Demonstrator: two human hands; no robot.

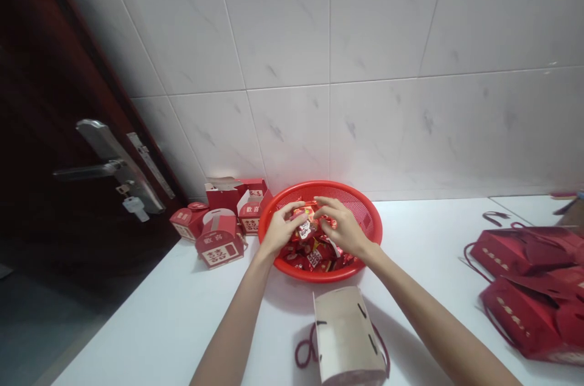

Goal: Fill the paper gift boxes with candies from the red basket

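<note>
My left hand pinches a small red wrapped candy packet with white lettering above the basket. On the packet's right side, my right hand has its fingers curled at the edge, gripping there. Below both hands, a round red plastic basket holds many red-wrapped candies. Nearest me on the white table stands an open gift box, its pale inner flap up and dark red cords at its sides.
Left of the basket stand several small red gift boxes, some with lids up. Larger dark red boxes with cords lie on the right. A loose dark cord is near the tiled wall. A dark door is at left.
</note>
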